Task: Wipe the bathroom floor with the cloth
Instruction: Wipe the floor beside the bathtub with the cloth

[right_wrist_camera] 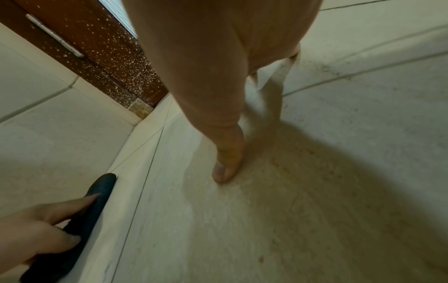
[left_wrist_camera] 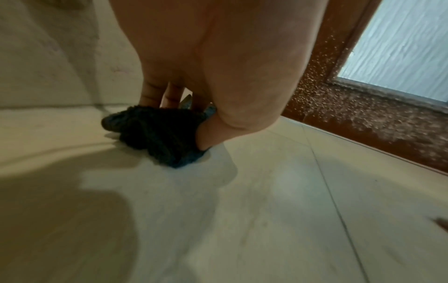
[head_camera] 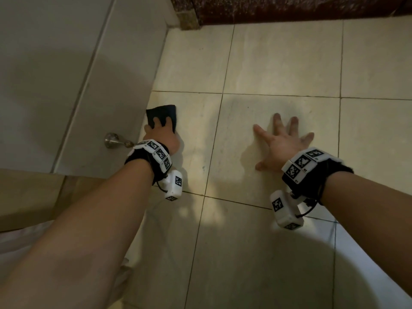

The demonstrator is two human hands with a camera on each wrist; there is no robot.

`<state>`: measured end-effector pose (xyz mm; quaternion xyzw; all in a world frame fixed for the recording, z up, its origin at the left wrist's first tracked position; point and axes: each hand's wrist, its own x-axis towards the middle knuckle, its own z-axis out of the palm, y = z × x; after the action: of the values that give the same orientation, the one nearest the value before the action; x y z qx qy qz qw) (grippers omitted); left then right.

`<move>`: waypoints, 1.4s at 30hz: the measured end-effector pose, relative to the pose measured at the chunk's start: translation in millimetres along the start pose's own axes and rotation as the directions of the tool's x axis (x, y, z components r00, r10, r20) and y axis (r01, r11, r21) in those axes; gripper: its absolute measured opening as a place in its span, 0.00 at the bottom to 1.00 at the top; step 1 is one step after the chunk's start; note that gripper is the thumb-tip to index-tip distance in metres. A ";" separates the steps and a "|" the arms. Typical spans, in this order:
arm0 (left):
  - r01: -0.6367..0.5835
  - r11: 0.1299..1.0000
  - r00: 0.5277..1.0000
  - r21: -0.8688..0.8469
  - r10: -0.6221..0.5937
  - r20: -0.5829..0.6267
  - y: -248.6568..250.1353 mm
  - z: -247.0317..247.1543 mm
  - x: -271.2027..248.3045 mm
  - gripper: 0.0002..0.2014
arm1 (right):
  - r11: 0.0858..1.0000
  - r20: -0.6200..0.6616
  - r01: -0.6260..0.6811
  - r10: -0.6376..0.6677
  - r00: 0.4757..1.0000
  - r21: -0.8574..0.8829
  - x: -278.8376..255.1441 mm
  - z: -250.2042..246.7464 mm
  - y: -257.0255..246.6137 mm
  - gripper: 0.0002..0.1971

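Cloth (head_camera: 163, 112), dark, on the floor (head_camera: 278, 63) at centre left of the head view, just beside the wall (head_camera: 55, 63).
The left hand (head_camera: 161, 137) presses it down, bunched between thumb and fingers; the right hand (head_camera: 282, 141), well apart at centre right, lies flat on the tiles, fingers spread.

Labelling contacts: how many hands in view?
2. Left hand grips the dark cloth beside the wall; right hand lies spread flat on the floor tiles. None hidden.
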<state>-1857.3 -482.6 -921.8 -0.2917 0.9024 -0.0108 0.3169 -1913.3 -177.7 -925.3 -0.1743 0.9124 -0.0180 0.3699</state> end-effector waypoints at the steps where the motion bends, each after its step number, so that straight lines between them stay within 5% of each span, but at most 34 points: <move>1: -0.020 1.000 1.000 -0.004 0.020 0.017 2.5 -0.5 -6.5 0.34 | 1.000 0.001 0.001 -0.001 1.000 0.002 -1.1 -0.8 0.2 0.57; 22: -0.263 0.964 0.963 0.049 0.265 -0.040 56.1 67.5 -140.5 0.45 | 0.999 -0.046 -0.030 0.032 0.998 0.038 -15.5 14.6 0.9 0.51; 32: -0.211 0.967 0.970 0.141 0.225 -0.090 42.2 76.7 -138.7 0.44 | 0.999 -0.064 -0.013 0.015 0.998 0.039 -15.7 17.8 2.9 0.49; 42: 0.028 0.998 1.000 0.058 -0.028 0.000 -41.9 62.9 -111.0 0.37 | 0.999 -0.055 -0.017 0.018 0.998 0.033 -17.1 16.6 2.7 0.48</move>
<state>-1729.3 -447.8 -900.7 -0.2952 0.8974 -0.0414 0.3254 -1891.4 -168.0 -926.3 -0.1598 0.9234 -0.0342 0.3474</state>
